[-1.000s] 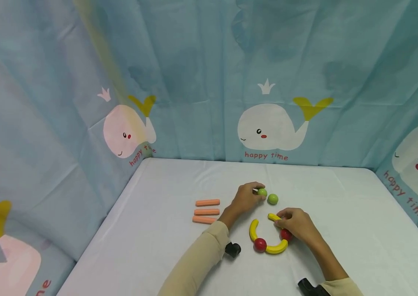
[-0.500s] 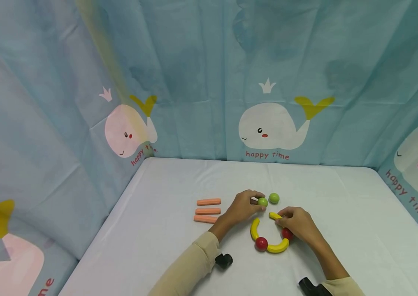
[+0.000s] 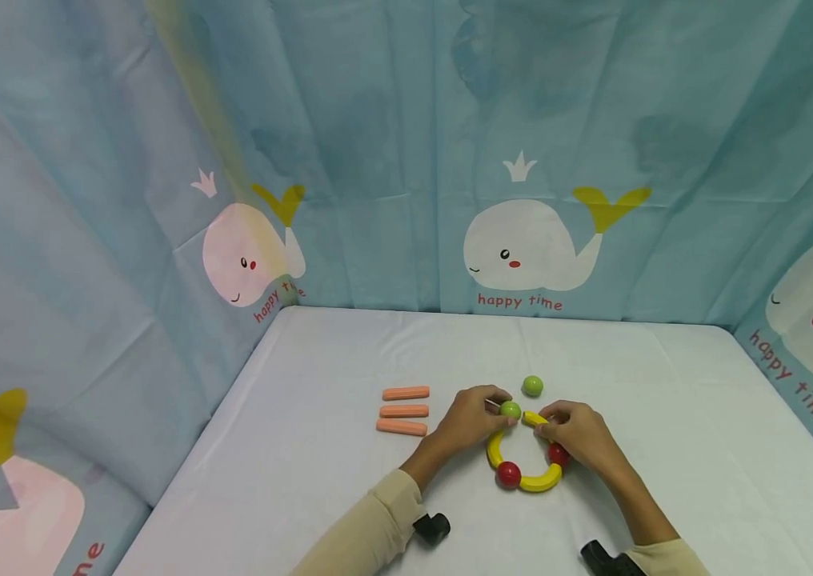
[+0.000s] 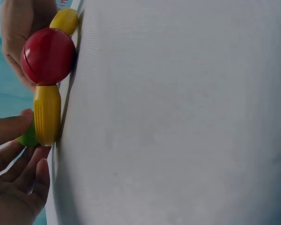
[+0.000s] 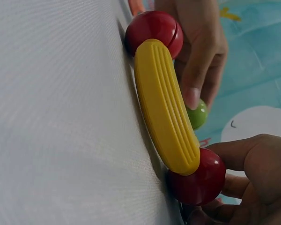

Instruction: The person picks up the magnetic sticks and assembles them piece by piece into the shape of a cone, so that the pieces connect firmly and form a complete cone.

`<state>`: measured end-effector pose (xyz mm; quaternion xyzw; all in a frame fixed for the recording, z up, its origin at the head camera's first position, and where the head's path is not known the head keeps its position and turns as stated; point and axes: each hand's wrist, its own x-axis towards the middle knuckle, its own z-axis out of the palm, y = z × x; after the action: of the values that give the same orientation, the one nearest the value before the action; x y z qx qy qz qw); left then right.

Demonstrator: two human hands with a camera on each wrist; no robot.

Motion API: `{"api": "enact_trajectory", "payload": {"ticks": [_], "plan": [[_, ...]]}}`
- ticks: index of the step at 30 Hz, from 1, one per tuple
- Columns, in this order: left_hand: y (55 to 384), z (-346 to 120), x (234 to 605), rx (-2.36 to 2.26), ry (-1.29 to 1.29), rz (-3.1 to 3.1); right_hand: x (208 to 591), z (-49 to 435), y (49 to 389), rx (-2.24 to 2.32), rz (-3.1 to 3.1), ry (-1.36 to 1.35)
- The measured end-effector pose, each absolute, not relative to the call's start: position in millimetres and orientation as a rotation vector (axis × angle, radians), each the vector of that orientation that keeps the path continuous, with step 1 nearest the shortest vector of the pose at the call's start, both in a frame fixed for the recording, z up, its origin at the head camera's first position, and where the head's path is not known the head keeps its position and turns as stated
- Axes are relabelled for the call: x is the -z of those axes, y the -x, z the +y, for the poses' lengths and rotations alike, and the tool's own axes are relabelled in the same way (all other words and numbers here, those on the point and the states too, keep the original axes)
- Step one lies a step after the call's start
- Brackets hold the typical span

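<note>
My left hand (image 3: 477, 418) pinches a glossy green ball (image 3: 510, 410) between thumb and fingers. The ball sits by the upper ends of two yellow curved pieces, at the gap in a ring laid on the white table. My right hand (image 3: 581, 436) holds the right-hand yellow curved piece (image 3: 534, 419) near its top end. Two red balls, a front one (image 3: 508, 475) and a right one (image 3: 558, 454), join the ring's parts. Across the front runs another yellow curved piece (image 5: 166, 108). In the left wrist view, the left yellow piece (image 4: 47, 115) partly hides the green ball.
A second green ball (image 3: 532, 386) lies behind the ring. Several orange ridged sticks, such as the back one (image 3: 406, 393), lie in a row to the left. The white table (image 3: 291, 480) meets a blue whale-print curtain (image 3: 378, 160) at the back and sides.
My left hand has drawn the green ball toward me, from beside the other green ball to the ring's gap. My right hand keeps its hold on the yellow curved piece.
</note>
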<state>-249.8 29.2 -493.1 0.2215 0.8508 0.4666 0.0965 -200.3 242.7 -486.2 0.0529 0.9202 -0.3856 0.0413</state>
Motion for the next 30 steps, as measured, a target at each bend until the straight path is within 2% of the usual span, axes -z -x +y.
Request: {"api": "enact_trajectory", "payload": {"ticks": [8,30], "plan": [[247.8,27.1,493.9,-1.354,-0.722,2.51,486.3,242.8,200.8,1.191,2.826,-0.146],[243.3,25.7,492.6,-1.35,-0.672,2.477,485.5,240.0,199.7,1.194,2.819,-0.135]]}}
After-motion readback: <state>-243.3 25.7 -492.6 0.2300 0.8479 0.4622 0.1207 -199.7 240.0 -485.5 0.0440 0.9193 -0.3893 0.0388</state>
